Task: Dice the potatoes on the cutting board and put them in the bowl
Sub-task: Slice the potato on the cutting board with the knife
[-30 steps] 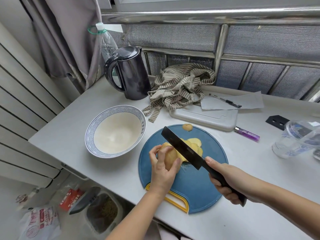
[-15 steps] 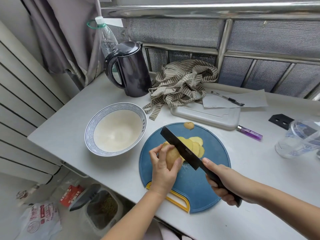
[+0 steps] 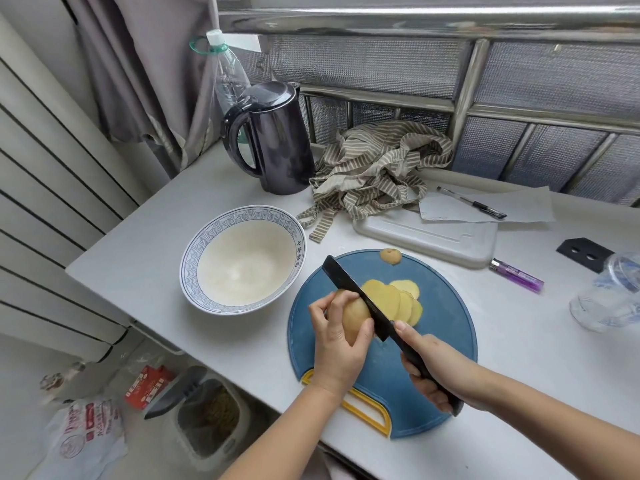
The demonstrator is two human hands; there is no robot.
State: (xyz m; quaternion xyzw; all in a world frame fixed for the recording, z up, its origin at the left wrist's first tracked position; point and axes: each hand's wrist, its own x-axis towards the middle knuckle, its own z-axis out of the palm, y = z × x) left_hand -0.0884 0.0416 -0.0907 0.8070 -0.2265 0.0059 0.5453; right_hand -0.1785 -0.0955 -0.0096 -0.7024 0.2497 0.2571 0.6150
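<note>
Left hand point(image 3: 341, 344) grips potato point(image 3: 355, 315) mid cutting board point(image 3: 443, 341). Right hand point(image 3: 440, 368) is clamped on knife point(image 3: 356, 299), blade at the cut face, probably mid-slice. Curl fingertips back and cut even slices. Bowl point(image 3: 207, 237) is just left of the board.

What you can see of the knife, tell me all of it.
The knife is all black, matt, with a long straight blade and a slim handle. The right hand grips the handle. The blade runs diagonally over the blue cutting board, tip toward the bowl, against the potato held by the left hand, slices behind it.
</note>
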